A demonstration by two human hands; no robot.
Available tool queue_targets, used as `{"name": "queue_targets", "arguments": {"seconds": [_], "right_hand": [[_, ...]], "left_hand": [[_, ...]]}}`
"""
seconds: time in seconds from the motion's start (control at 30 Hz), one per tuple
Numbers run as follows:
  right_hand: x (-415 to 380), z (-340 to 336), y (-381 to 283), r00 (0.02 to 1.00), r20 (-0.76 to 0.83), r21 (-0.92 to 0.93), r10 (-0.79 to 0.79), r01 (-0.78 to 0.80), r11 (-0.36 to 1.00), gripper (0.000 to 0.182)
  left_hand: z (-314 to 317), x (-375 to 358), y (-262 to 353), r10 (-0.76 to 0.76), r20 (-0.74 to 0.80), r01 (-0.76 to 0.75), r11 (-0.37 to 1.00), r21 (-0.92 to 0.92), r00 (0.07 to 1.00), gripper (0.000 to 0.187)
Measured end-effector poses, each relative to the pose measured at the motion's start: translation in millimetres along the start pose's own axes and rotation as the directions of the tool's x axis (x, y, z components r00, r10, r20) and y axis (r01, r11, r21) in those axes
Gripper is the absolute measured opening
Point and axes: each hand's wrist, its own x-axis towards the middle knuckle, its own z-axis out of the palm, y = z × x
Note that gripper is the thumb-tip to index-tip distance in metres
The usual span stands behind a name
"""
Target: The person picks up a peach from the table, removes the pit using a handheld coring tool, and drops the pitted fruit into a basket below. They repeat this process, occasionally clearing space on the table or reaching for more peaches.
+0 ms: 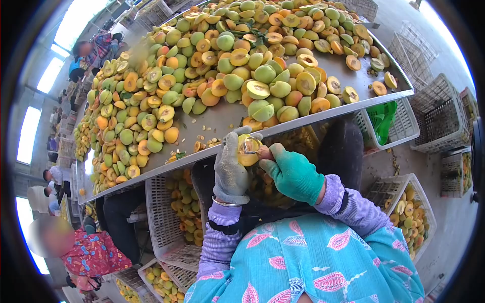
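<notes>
My left hand (pixel 230 169), in a grey glove, is closed around a halved apricot (pixel 246 157) with its cut face turned up. In my right hand (pixel 299 177), in a green glove, is a pitting tool (pixel 263 152) with a short brownish handle and a curved metal end. That metal end lies in the hollow of the apricot half. Both hands are just in front of the near edge of a metal table (pixel 212 118). Halved apricots (pixel 265 76), green to orange, are heaped on it, with loose pits (pixel 204 140) scattered near its edge.
Crates of apricot halves stand below the table: one by my left side (pixel 160 217) and one at my right (pixel 427 207). A crate with green plastic (pixel 382 121) sits under the table's right end, near stacked crates (pixel 439 113). Another person in red (pixel 93 250) sits at left.
</notes>
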Motion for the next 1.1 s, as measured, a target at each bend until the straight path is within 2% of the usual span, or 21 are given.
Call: {"name": "queue_targets", "arguments": {"seconds": [0.07,0.1,0.17,0.2,0.27,0.4,0.47,0.5,0.57,0.6,0.63,0.7,0.77,0.8,0.87,0.9,0.93,0.97,1.0,1.07,1.1], "right_hand": [[0.2,2.7,-2.9,1.000,0.003,-0.024,0.013,-0.013,1.000,0.026],[2.1,8.1,-5.0,1.000,-0.011,0.005,0.005,-0.005,1.000,0.026],[-1.5,7.4,-6.9,0.999,-0.033,0.006,0.015,-0.015,1.000,0.024],[-1.1,7.0,-5.6,0.999,-0.034,-0.002,0.006,-0.006,1.000,0.024],[-3.1,11.9,-6.8,0.997,-0.077,-0.049,-0.007,0.003,0.999,0.024],[-9.2,12.6,-9.9,0.989,-0.138,-0.026,-0.053,0.050,0.998,0.024],[-9.7,11.7,-12.9,0.986,-0.167,-0.008,-0.012,0.011,1.000,0.023],[-7.4,15.1,-7.4,0.975,-0.221,0.014,0.036,-0.034,0.999,0.022],[3.2,12.1,6.1,0.933,-0.358,0.062,-0.038,0.064,0.996,0.018],[8.0,10.7,14.7,0.939,-0.344,0.094,0.003,0.031,0.995,0.017],[12.7,5.9,9.3,0.907,-0.407,-0.037,-0.113,0.107,0.994,0.017],[23.1,10.0,14.7,0.895,-0.388,0.176,-0.221,0.307,0.935,0.017],[18.6,-8.1,2.6,0.988,-0.128,0.383,0.092,-0.037,0.923,0.016],[15.0,-1.8,8.1,0.937,-0.347,0.109,-0.038,0.080,0.991,0.015],[-3.0,-5.4,-8.9,0.917,-0.352,0.037,-0.190,0.217,0.976,0.017],[-13.0,-2.5,-10.3,0.966,-0.221,0.002,-0.136,0.139,0.990,0.021],[-19.0,2.3,-12.1,0.981,-0.170,0.003,-0.096,0.098,0.995,0.023],[-22.6,6.6,-13.6,0.991,-0.116,0.007,-0.061,0.063,0.998,0.024],[-24.3,9.1,-14.6,0.991,-0.124,0.002,-0.046,0.046,0.999,0.024],[-23.8,12.1,-15.5,0.993,-0.112,-0.030,-0.047,0.044,0.999,0.025],[-24.2,12.7,-15.0,0.993,-0.111,-0.032,-0.040,0.037,0.999,0.025]], "left_hand": [[0.5,-0.1,-3.3,0.072,-0.018,-0.066,0.970,0.232,0.997,0.028],[-2.2,2.2,2.5,0.077,-0.009,-0.072,0.962,0.262,0.997,0.028],[5.1,0.1,8.1,-0.098,-0.104,0.085,0.989,-0.122,0.990,0.022],[8.5,0.9,6.2,-0.089,-0.105,0.075,0.989,-0.127,0.990,0.022],[11.4,-1.6,6.1,0.110,-0.161,-0.065,0.963,0.260,0.981,0.020],[20.2,-4.6,14.3,0.133,-0.200,-0.089,0.973,0.214,0.971,0.019],[22.3,-5.2,27.2,0.099,-0.131,-0.052,0.944,0.325,0.986,0.023],[14.6,-2.0,19.9,-0.186,-0.037,0.160,0.919,-0.361,0.982,0.028],[4.0,-5.5,2.2,0.094,0.053,-0.094,0.996,-0.005,0.994,0.033],[1.1,-9.3,21.8,-0.182,0.068,0.185,0.982,-0.039,0.981,0.035],[-2.2,-11.3,24.9,-0.188,0.094,0.178,0.979,0.104,0.978,0.042],[-12.8,-12.6,16.7,-0.252,0.198,0.291,0.937,-0.196,0.947,0.046],[-19.4,-17.0,15.7,-0.240,0.126,0.268,0.912,-0.312,0.963,0.047],[-14.8,-15.1,28.9,-0.292,0.078,0.298,0.859,-0.417,0.953,0.043],[-18.7,-11.6,20.1,-0.320,0.075,0.294,0.723,-0.625,0.945,0.039],[-17.3,-16.7,7.6,0.058,-0.022,-0.058,0.998,0.028,0.998,0.036],[-15.9,-15.0,10.9,-0.155,-0.020,0.139,0.929,-0.344,0.988,0.038],[-12.6,-13.2,16.4,-0.353,0.052,0.298,0.695,-0.655,0.934,0.041],[-6.3,-14.4,17.9,-0.360,0.068,0.314,0.687,-0.655,0.930,0.041],[2.0,-17.0,18.9,-0.244,-0.017,0.201,0.834,-0.514,0.970,0.044],[0.6,-17.4,16.4,-0.250,-0.013,0.208,0.831,-0.516,0.968,0.044]]}}
